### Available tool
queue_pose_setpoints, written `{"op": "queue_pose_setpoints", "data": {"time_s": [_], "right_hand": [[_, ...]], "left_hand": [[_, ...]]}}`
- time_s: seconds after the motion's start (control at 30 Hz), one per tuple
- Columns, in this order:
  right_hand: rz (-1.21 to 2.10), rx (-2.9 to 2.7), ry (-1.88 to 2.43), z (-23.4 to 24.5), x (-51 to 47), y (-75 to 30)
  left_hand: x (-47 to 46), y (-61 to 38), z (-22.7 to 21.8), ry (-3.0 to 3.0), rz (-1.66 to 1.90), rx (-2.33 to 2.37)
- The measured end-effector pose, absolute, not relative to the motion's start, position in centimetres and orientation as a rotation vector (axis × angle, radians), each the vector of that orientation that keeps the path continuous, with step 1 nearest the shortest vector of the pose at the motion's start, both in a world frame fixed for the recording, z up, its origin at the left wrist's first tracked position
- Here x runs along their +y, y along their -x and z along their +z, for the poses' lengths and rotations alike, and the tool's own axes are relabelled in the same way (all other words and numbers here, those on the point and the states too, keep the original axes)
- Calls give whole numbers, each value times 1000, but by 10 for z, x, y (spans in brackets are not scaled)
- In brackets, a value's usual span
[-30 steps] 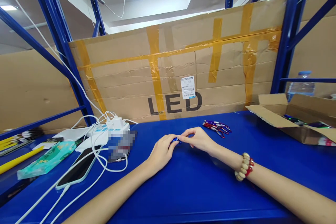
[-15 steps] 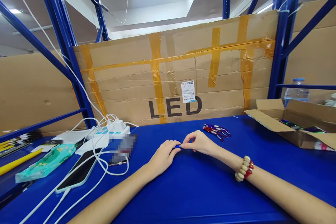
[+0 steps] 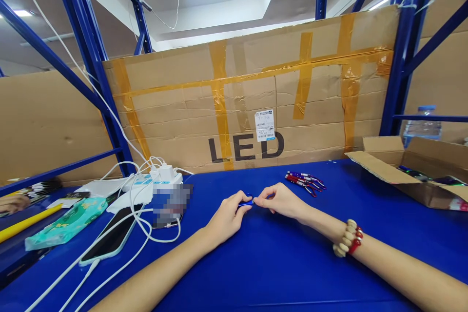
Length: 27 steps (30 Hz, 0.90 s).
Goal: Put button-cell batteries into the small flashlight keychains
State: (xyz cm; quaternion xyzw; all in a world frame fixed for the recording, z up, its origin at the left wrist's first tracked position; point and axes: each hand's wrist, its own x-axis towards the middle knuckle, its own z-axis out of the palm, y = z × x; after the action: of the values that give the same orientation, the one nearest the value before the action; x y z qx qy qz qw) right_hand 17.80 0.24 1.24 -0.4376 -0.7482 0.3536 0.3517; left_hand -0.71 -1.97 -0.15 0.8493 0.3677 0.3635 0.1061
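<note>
Over the middle of the blue tabletop (image 3: 292, 263), my left hand (image 3: 226, 215) is closed in a pinch around a slim, shiny blue piece (image 3: 246, 203). Its exact kind is too small to make out. My right hand (image 3: 280, 199) has thumb and index finger pinched together at the right end of that piece. Whatever lies between those right fingertips is hidden. Beyond my right hand lies a small pile of slim red and blue pieces (image 3: 305, 183) with loop-like ends.
An open cardboard box (image 3: 413, 187) stands at right, a water bottle (image 3: 422, 126) behind it. To the left are a phone (image 3: 109, 239), white cables, a power strip (image 3: 164, 184) and a green packet (image 3: 68, 224). Another person's hand (image 3: 14, 203) shows at the left edge.
My left fingers are more bent, and more of the blue piece shows. Another person's hand has appeared at the left edge. The view has shifted slightly.
</note>
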Motion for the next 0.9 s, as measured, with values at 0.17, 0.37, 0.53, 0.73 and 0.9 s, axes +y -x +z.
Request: {"op": "queue_pose_setpoints", "data": {"time_s": [0.17, 0.37, 0.53, 0.73, 0.9], "right_hand": [[1092, -1867, 1232, 19, -5, -177], [1193, -1788, 1220, 24, -8, -177], [1190, -1778, 1227, 21, -2, -178], [1142, -1752, 1185, 22, 0, -176], [1122, -1760, 1178, 19, 0, -175]], "left_hand": [[-19, 7, -3, -2573, 1115, 1056], [-20, 6, -4, -2651, 1174, 1079], [-23, 3, -1, -2640, 1158, 1140], [-20, 4, 1, -2677, 1152, 1211], [-20, 5, 2, -2668, 1068, 1281]]}}
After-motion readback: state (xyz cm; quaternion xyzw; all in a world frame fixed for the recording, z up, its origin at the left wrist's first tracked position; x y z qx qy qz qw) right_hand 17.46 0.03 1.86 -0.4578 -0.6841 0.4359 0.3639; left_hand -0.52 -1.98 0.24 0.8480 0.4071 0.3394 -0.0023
